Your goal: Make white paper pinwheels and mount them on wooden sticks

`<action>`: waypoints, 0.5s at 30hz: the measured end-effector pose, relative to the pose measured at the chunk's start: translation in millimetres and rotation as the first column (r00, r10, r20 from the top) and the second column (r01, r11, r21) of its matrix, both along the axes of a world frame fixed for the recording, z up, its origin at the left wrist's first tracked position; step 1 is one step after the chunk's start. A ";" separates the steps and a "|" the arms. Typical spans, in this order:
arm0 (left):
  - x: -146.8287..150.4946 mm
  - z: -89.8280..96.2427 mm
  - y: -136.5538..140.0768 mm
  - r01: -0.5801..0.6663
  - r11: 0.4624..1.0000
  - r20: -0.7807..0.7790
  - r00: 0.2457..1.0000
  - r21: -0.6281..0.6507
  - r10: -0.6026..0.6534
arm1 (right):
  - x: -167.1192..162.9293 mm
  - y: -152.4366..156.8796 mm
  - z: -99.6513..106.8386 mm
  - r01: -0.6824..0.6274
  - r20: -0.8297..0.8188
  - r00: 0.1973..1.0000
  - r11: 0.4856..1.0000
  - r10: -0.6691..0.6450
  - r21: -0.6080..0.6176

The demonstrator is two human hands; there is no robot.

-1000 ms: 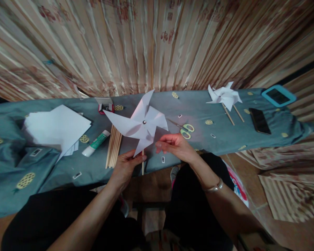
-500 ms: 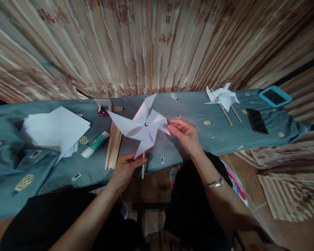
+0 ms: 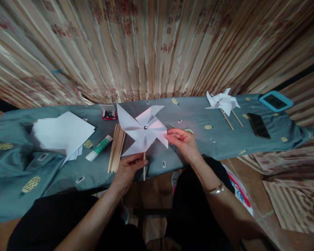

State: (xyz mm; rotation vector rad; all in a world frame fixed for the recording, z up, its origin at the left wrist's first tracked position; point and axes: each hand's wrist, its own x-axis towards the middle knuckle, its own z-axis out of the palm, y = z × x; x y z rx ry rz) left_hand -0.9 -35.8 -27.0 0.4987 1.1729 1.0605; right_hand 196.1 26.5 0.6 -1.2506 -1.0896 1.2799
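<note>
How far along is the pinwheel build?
Done: two finished pinwheels lie on the table's far right. In hand: a third pinwheel, folded and pinned at its centre; the left hand grips its stick, the right hand touches a blade tip. Left: spare sticks, a paper stack and a glue tube suggest more could follow.

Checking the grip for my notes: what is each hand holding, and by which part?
The left hand grips the white paper pinwheel by its thin wooden stick, just below the blades. The right hand pinches a blade tip.
</note>
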 end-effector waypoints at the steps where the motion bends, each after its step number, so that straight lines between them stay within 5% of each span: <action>1: -0.2 -0.1 0.3 -0.003 1.000 0.001 1.000 -0.002 0.003 | -1.1 -0.6 0.2 -0.011 -0.008 1.000 1.000 0.010 -0.016; 15: -0.5 -3.8 2.1 -0.033 0.999 -0.026 0.999 -0.016 0.032 | -14.0 -12.3 3.3 -0.171 -0.018 0.985 0.981 0.170 -0.093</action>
